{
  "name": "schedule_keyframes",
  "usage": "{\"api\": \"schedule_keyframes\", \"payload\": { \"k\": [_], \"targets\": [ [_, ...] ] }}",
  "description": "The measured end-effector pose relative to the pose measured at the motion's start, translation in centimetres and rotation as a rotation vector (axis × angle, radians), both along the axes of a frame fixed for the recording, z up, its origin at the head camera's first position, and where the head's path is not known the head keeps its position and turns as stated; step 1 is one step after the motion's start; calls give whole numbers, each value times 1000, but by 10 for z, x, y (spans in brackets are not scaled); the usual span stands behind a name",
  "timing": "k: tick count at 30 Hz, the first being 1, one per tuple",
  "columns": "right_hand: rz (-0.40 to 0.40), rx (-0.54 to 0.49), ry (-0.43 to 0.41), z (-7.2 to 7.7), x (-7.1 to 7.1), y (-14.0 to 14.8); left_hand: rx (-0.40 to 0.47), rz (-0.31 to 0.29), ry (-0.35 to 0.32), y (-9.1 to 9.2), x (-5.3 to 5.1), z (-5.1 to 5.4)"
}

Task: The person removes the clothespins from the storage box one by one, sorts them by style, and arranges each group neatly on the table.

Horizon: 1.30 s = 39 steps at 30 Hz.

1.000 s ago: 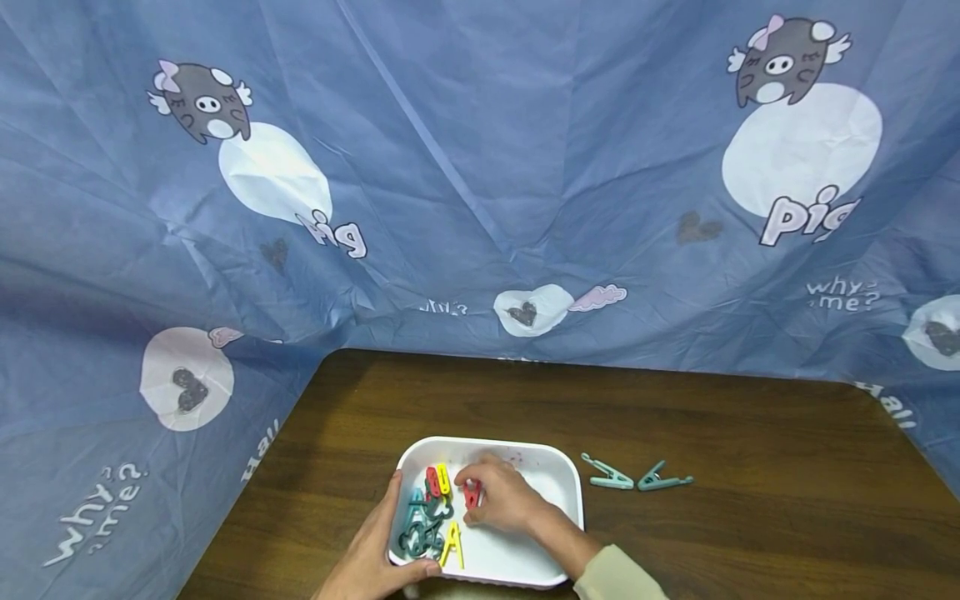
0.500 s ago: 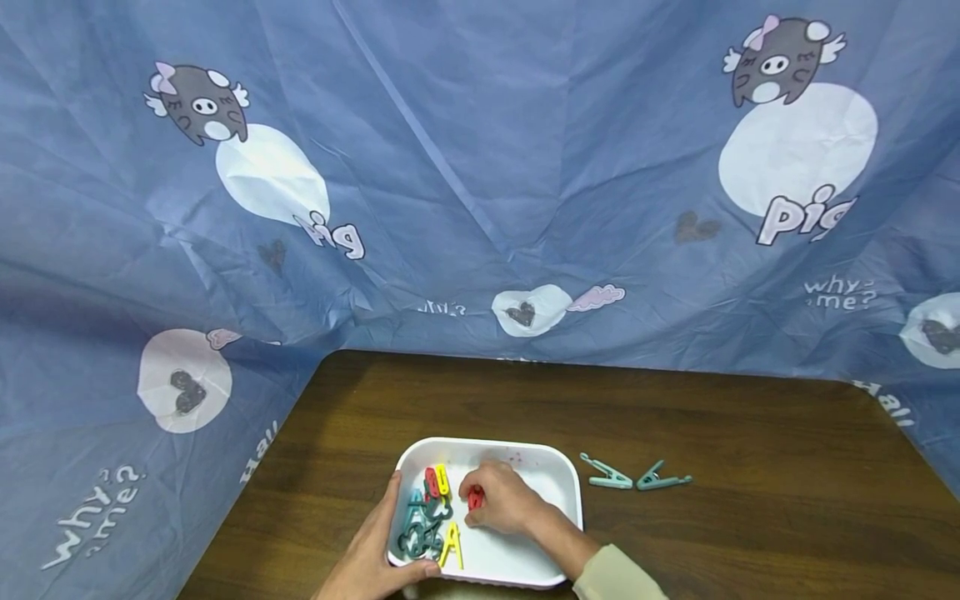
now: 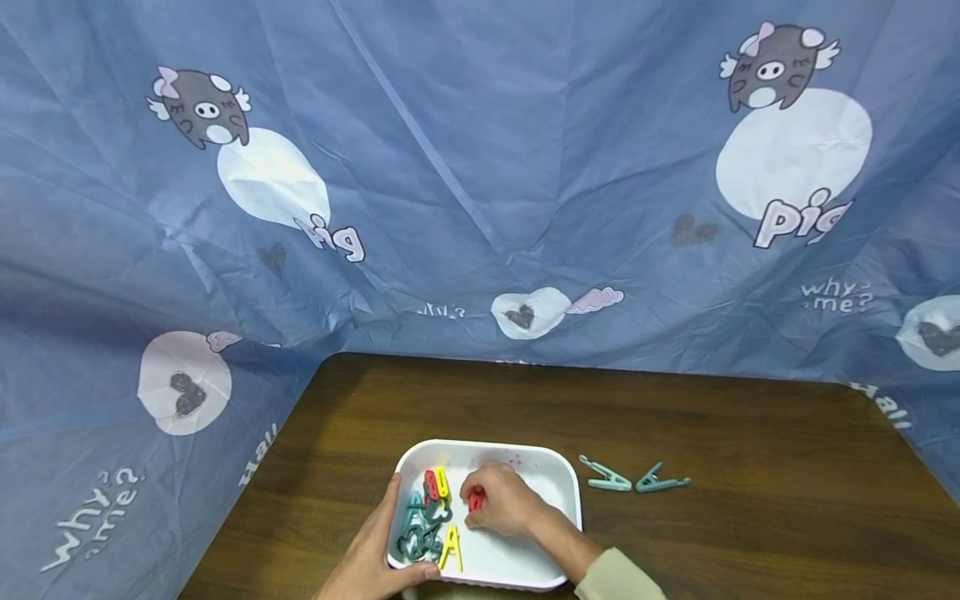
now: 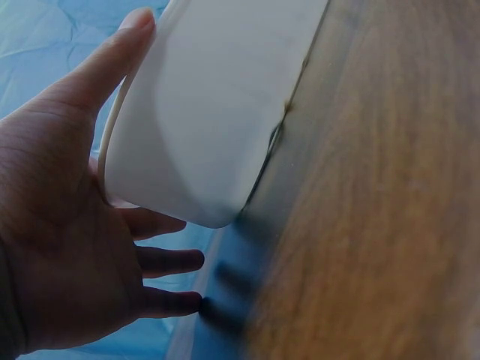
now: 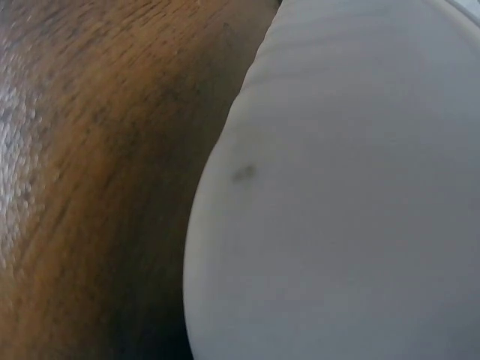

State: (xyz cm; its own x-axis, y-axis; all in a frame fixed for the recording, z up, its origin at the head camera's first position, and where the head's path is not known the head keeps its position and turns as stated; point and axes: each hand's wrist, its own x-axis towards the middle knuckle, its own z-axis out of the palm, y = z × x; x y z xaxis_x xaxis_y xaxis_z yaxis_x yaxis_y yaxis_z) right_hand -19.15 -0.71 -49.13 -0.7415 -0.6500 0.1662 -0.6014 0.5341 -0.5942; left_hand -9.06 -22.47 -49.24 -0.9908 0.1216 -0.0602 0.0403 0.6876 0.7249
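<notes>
In the head view, a white tray [image 3: 566,467] stands at the table's front. My left hand [image 3: 365,550] rests against its near left corner, the thumb along the rim and the other fingers straight. The left wrist view shows this hand [image 4: 67,202] at the tray's outer wall [image 4: 202,112]. Inside the tray, my right hand [image 3: 504,502] pinches a red clothespin [image 3: 476,499], partly covered by the fingers. Left of it lie a second red clothespin [image 3: 431,485], a yellow clothespin [image 3: 442,482], another yellow clothespin [image 3: 451,547] and several green clips [image 3: 420,537].
Two green clothespins lie on the wooden table [image 3: 735,450] right of the tray: a lighter one [image 3: 609,477] and a darker one [image 3: 662,479]. A blue printed cloth [image 3: 450,167] hangs behind the table. The right wrist view has only the tray's wall [image 5: 337,187] and table.
My right hand has turned the red clothespin slightly and shifted a little to the right within the tray. The left hand keeps its place at the tray's corner.
</notes>
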Motion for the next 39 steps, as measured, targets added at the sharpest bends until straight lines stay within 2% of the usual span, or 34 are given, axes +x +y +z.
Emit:
{"api": "schedule_keyframes", "payload": {
  "k": [8, 18, 27, 39],
  "targets": [
    [0, -29, -17, 3, 0, 2, -5, -15, 27, 0, -1, 0],
    [-5, -75, -42, 11, 1, 4, -6, -16, 17, 0, -1, 0],
    [-10, -101, -44, 23, 1, 10, 21, 11, -23, 1, -1, 0],
    [-29, -129, -56, 33, 3, 17, 19, -3, 35, 0, 1, -2]
  ]
}}
